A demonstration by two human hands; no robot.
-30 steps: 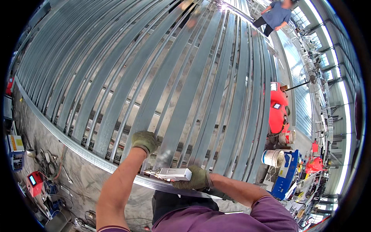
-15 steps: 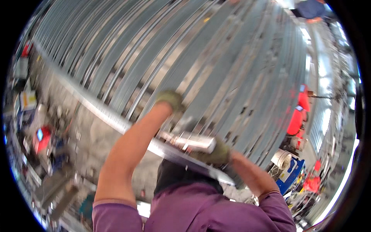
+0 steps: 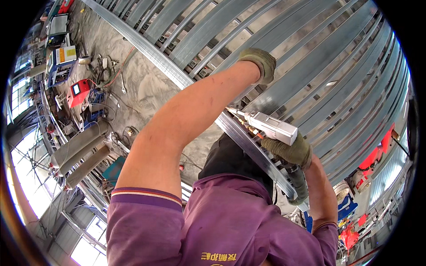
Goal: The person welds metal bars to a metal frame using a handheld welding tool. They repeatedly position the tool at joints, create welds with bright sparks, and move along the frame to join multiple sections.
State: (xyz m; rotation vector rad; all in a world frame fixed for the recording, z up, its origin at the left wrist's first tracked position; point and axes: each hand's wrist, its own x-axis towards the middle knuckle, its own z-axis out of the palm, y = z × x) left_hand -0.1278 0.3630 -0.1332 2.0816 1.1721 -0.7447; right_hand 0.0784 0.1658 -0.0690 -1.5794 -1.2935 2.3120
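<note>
My right hand (image 3: 290, 150), in an olive work glove, is wrapped round a boxy silver welding gun (image 3: 273, 127). The gun's thin nozzle points left, just above the near rail (image 3: 242, 133) of a large grey metal frame. A dark hose hangs below this hand. Farther out, my left hand (image 3: 259, 65) wears the same kind of glove and rests over or on the long metal slats (image 3: 306, 75). Its fingers are turned away and hidden, so their grip does not show.
The frame's slats fill the upper right. On the concrete floor (image 3: 128, 84) at left lie cables, a red machine (image 3: 79, 92) with a small screen and a wrench (image 3: 123, 84). Large grey cylinders (image 3: 80, 146) lie lower left. Red and blue equipment stands at far right.
The whole view has swung round, and the blur is gone. My left hand now appears higher and farther right. The welding gun stays in my right hand, also farther right in the picture.
</note>
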